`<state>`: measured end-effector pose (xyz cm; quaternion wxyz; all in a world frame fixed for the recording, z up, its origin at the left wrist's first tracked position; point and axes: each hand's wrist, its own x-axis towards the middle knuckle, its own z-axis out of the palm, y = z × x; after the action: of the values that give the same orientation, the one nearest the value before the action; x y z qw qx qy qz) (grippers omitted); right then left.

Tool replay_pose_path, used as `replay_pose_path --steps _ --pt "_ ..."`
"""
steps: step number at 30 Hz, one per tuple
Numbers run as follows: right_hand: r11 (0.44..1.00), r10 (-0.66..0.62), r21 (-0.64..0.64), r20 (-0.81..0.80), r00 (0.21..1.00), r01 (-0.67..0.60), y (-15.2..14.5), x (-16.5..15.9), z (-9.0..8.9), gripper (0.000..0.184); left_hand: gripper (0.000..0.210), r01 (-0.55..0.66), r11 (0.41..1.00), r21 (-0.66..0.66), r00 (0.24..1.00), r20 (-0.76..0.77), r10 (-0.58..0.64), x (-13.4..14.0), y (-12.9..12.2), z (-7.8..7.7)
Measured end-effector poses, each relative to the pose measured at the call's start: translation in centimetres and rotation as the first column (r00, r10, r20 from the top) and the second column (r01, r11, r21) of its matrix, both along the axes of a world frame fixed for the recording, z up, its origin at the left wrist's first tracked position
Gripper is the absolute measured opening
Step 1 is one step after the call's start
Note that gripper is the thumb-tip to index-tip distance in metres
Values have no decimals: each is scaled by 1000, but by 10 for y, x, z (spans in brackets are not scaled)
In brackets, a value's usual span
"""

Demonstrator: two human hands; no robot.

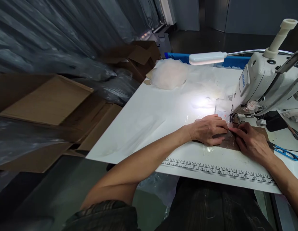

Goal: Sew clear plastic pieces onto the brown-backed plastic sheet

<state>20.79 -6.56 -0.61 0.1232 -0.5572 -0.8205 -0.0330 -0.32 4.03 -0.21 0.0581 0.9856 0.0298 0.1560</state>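
Observation:
A white sewing machine (252, 81) stands at the right of the table, its needle and presser foot (232, 118) just beyond my fingertips. Thin, see-through white fabric (227, 136) lies in front of the foot, over a brown patch on the tabletop. My left hand (209, 130) presses on this fabric with bent fingers, left of the foot. From the right, my right hand (251, 141) pinches its edge, index finger and thumb close to the left fingertips. Exactly how the fabric sits between the fingers is partly hidden. Blue thread snips (285, 152) lie beside my right hand.
A pale sheer bundle (169, 73) rests at the table's far left. A white lamp (208, 58) hangs over the back edge, near a blue bin (179, 57). Printed ruler marks (218, 170) run along the front edge. Cardboard boxes (48, 99) stand to the left.

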Motion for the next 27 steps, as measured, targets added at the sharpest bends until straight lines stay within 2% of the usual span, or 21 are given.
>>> replay_pose_path --steps 11,22,27 --pt "1000 -6 6 -28 1000 6 0 1 0 38 25 -4 999 33 997 74 2 1 -1 -3" --pt "996 -50 -73 47 998 53 0 -1 3 41 27 -43 996 82 998 -45 47 4 -3 6" --pt "982 -119 -132 100 988 132 4 -6 5 42 30 -58 994 96 997 -51 63 3 -2 5"
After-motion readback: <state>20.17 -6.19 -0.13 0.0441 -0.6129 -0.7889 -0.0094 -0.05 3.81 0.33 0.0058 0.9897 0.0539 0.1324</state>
